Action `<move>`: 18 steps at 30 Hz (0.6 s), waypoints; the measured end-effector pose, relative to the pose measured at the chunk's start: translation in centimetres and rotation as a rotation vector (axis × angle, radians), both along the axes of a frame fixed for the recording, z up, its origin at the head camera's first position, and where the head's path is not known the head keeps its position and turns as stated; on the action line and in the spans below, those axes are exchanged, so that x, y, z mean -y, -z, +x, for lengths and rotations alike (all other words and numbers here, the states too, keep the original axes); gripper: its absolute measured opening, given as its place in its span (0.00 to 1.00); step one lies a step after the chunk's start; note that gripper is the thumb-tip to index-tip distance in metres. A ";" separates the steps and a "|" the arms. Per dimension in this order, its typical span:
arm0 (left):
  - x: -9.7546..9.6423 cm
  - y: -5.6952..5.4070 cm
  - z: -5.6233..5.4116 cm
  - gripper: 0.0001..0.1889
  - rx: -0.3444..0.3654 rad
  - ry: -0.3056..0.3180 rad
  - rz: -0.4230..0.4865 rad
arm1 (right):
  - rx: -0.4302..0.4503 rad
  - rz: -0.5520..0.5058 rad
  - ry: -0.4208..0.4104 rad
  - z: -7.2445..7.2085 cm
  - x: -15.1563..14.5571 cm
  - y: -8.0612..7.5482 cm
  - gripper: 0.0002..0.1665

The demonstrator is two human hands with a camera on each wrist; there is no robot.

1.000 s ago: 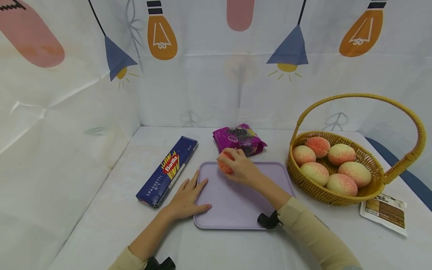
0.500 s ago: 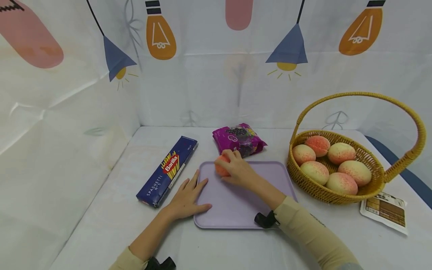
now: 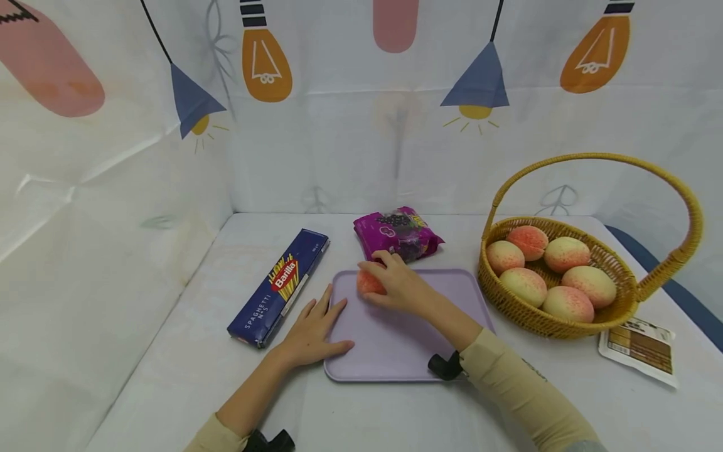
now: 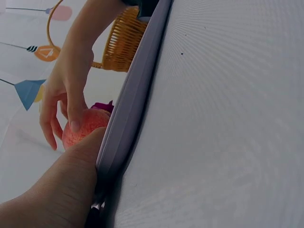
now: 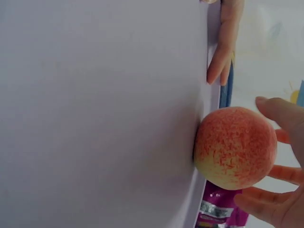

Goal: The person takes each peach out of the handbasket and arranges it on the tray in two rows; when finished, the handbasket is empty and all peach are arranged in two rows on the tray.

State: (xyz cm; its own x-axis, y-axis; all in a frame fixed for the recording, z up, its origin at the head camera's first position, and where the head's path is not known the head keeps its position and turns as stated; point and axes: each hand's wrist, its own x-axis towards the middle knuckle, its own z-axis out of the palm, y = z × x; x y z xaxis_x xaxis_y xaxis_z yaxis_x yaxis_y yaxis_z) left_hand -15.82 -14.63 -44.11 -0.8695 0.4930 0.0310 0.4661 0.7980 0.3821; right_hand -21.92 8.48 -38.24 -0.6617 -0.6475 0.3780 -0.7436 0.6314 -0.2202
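In the head view, a reddish peach [image 3: 369,282] is at the far left part of the lilac tray [image 3: 407,351]. My right hand [image 3: 398,285] is over it, fingers spread loosely around its far side. From the right wrist, the peach [image 5: 236,148] sits against the tray surface, and a gap shows between it and the thumb [image 5: 273,108]. My left hand [image 3: 313,333] lies with spread fingers at the tray's left edge, its thumb over the rim. Close up in the left wrist view, that thumb [image 4: 71,166] overlaps the peach.
A blue spaghetti box [image 3: 279,289] lies left of the tray. Behind it is a purple packet [image 3: 398,233]. To the right, a tall-handled wicker basket [image 3: 519,314] holds several peaches, with a brown-and-white packet [image 3: 641,351] beside it. A patterned cloth wall [image 3: 339,150] closes the back.
My right hand has moved slightly left with the peach, lowering it onto the tray, and its fingers have loosened. The left hand has stayed in place.
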 end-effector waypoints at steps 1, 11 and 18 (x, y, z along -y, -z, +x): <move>0.0 0.1 0.0 0.46 0.000 -0.003 -0.002 | -0.001 -0.001 0.004 0.0 0.0 -0.1 0.31; 0.2 0.4 0.5 0.46 -0.001 0.000 0.014 | -0.018 0.025 0.077 1.0 -1.1 -1.7 0.28; 0.1 0.2 0.0 0.46 0.001 0.002 0.017 | -0.003 -0.061 0.137 1.4 -3.3 -2.7 0.28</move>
State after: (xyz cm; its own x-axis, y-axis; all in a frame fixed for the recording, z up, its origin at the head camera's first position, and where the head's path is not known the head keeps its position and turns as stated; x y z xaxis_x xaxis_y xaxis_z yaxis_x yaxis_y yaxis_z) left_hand -15.78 -14.75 -44.35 -0.8684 0.4943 0.0384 0.4674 0.7903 0.3962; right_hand -20.54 11.79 -35.54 -0.7412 -0.5269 0.4160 -0.6521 0.7123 -0.2596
